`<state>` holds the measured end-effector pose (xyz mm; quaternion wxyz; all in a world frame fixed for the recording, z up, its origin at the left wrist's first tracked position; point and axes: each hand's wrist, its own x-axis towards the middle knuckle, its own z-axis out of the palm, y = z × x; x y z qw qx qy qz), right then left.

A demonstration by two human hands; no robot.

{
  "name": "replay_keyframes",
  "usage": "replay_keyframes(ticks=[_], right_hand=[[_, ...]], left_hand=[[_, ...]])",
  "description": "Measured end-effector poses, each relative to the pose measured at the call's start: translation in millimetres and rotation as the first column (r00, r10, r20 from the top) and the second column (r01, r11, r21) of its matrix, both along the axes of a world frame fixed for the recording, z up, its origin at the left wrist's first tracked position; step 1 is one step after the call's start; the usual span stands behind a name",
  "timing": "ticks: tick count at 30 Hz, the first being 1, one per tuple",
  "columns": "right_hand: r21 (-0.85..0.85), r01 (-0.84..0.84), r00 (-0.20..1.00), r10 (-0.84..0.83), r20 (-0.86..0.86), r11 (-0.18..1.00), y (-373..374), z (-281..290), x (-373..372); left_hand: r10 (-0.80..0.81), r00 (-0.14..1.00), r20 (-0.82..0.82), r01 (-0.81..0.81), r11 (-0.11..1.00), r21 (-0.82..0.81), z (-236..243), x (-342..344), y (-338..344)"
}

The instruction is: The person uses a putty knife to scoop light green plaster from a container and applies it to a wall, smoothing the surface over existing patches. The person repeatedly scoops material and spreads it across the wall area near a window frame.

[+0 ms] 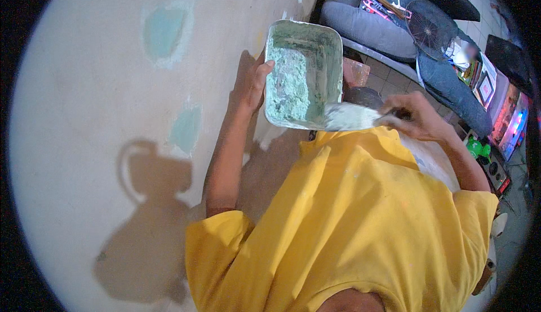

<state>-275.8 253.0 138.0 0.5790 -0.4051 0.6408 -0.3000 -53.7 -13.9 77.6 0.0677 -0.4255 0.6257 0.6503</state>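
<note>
My left hand (256,83) grips the left side of a rectangular tub (333,58), its thumb over the rim. Pale green filler paste (290,86) coats the tub's bottom and walls, thickest toward the left. In my right hand (414,116) is a putty knife (352,117), its wide blade smeared with the same paste. The blade lies at the tub's near right corner, overlapping the rim; I cannot tell whether it touches. The fingers of my right hand hide most of the handle.
A pale wall (84,103) on the left bears several green filler patches (164,33). Far right, a dark grey sofa (360,24) holds hangers, a fan (426,25) and papers. Beyond my right arm are a lit screen (510,123) and a green object (476,147) on the tiled floor.
</note>
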Motion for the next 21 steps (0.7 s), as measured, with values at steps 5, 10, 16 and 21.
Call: replay_keyframes(ticks=[5, 10, 16, 21], right_hand=[[0.053, -0.051, 0.984, 0.059, -0.166, 0.997, 19, -14, -21], [0.028, -0.07, 0.883, 0.074, -0.464, 0.997, -5, 19, -61], [-0.043, -0.374, 0.659, 0.233, -0.715, 0.927, -34, -14, -64], [0.065, -0.46, 0.594, 0.362, -0.719, 0.885, -47, -11, -53]], left_hand=[[-0.017, 0.998, 0.064, 0.015, 0.999, 0.033, 5, -4, -4], [-0.086, 0.994, 0.071, 0.083, 0.995, 0.05, 16, -19, 2], [-0.254, 0.961, 0.106, 0.257, 0.966, -0.015, -14, -25, -5], [-0.355, 0.927, 0.119, 0.366, 0.926, -0.087, -6, -34, -2]])
